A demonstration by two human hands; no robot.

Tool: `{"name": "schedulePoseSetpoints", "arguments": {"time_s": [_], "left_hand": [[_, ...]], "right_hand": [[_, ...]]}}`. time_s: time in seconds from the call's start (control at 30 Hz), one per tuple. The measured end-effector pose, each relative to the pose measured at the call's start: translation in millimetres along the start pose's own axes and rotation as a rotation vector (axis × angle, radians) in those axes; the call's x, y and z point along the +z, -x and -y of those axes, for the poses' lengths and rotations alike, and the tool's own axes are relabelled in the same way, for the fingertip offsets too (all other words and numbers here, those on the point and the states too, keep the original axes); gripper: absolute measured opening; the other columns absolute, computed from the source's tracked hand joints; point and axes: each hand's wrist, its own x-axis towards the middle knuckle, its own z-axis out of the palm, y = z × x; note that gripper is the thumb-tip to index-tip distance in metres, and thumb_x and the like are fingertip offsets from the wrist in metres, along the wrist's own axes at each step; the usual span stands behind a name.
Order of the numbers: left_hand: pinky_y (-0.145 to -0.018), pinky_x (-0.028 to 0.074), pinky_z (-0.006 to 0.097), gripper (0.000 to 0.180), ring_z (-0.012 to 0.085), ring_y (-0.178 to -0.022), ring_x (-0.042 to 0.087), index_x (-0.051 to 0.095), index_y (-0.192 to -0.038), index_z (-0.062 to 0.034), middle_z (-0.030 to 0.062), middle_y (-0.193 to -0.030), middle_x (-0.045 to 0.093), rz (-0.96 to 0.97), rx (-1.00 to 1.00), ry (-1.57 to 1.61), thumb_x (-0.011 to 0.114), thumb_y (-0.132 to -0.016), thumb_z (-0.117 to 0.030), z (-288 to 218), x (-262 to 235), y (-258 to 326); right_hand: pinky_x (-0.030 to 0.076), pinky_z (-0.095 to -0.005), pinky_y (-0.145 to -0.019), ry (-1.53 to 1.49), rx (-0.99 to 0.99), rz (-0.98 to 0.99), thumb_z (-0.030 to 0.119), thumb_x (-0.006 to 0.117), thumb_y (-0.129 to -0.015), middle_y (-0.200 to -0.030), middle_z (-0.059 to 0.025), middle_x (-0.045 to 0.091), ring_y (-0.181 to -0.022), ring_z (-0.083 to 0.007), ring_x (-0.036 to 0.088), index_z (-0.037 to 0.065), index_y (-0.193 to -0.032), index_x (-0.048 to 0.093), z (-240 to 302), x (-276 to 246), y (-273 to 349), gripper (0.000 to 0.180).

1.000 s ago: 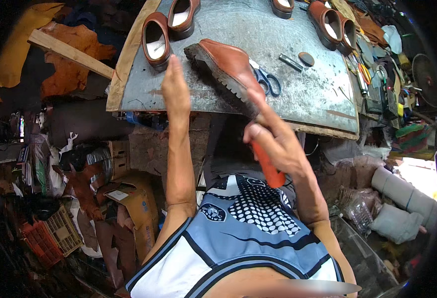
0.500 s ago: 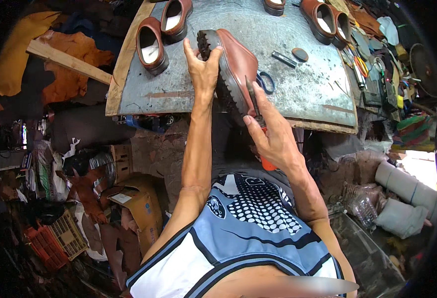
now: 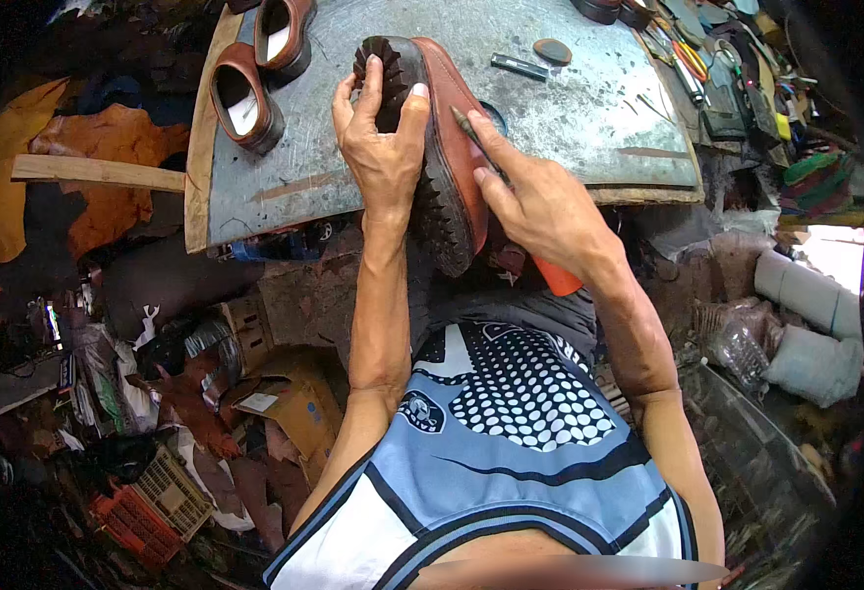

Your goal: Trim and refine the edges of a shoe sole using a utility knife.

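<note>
A brown leather shoe (image 3: 452,118) with a thick black lugged sole (image 3: 430,202) lies on its side, heel end on the grey metal-topped workbench (image 3: 589,108) and toe end hanging over the near edge. My left hand (image 3: 381,147) grips the sole near the heel. My right hand (image 3: 540,202) holds a thin metal tool with an orange handle (image 3: 560,280); its dark tip (image 3: 471,128) rests against the brown upper.
Two brown slip-on shoes (image 3: 245,93) stand at the bench's left. A small black bar (image 3: 520,67), a dark oval piece (image 3: 552,49) and scissors with tools (image 3: 692,64) lie at the back right. Leather scraps, boxes and an orange crate (image 3: 142,506) crowd the floor.
The shoe has been turned from upright onto its side, sole toward my left hand, and pulled nearer. My left hand took hold of the sole; the tool moved up against the upper.
</note>
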Motion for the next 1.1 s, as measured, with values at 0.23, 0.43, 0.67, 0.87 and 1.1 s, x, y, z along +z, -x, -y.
{"name": "schedulePoseSetpoints", "arguments": {"time_s": [0.23, 0.43, 0.67, 0.87, 1.1], "left_hand": [[-0.091, 0.054, 0.038, 0.058, 0.0317, -0.108, 0.063, 0.063, -0.131, 0.0038, 0.0256, -0.132, 0.049, 0.003, 0.099, -0.056, 0.077, -0.083, -0.025, 1, 2, 0], [-0.09, 0.054, 0.038, 0.057, 0.0308, -0.106, 0.063, 0.063, -0.13, 0.0046, 0.0255, -0.131, 0.049, -0.002, 0.077, -0.001, 0.076, -0.083, -0.024, -2, 2, 0], [-0.09, 0.054, 0.037, 0.057, 0.0305, -0.106, 0.063, 0.062, -0.13, 0.0056, 0.0255, -0.131, 0.049, -0.006, 0.07, 0.018, 0.076, -0.083, -0.022, -2, 1, 1], [-0.092, 0.053, 0.037, 0.056, 0.0302, -0.106, 0.063, 0.062, -0.131, 0.0049, 0.0251, -0.13, 0.05, -0.011, 0.087, 0.03, 0.076, -0.083, -0.021, 1, 2, 1], [-0.091, 0.053, 0.037, 0.056, 0.0304, -0.106, 0.063, 0.062, -0.13, 0.0048, 0.0257, -0.131, 0.05, -0.014, 0.071, 0.044, 0.076, -0.083, -0.021, 1, 1, 1]], "right_hand": [[0.048, -0.0526, -0.089, 0.062, 0.009, 0.064, 0.025, 0.049, -0.099, -0.118, -0.0306, 0.063, -0.099, -0.0495, 0.063, 0.013, -0.153, 0.036, 2, -10, -4, 0.057], [0.047, -0.0557, -0.086, 0.077, 0.095, 0.142, 0.026, 0.05, -0.098, -0.1, -0.0334, 0.066, -0.093, -0.0512, 0.063, 0.013, -0.153, 0.036, 17, -16, -2, 0.059], [0.047, -0.0558, -0.084, 0.076, 0.036, 0.129, 0.027, 0.051, -0.098, -0.096, -0.0327, 0.067, -0.091, -0.0511, 0.063, 0.013, -0.155, 0.033, 15, -10, 2, 0.061], [0.048, -0.0551, -0.084, 0.058, 0.025, 0.127, 0.026, 0.052, -0.098, -0.099, -0.0325, 0.067, -0.091, -0.0507, 0.063, 0.011, -0.155, 0.033, 15, -8, 6, 0.062], [0.049, -0.0546, -0.083, 0.057, 0.005, 0.104, 0.026, 0.052, -0.098, -0.095, -0.032, 0.067, -0.086, -0.049, 0.065, 0.012, -0.155, 0.032, 14, -5, 11, 0.062]]}}
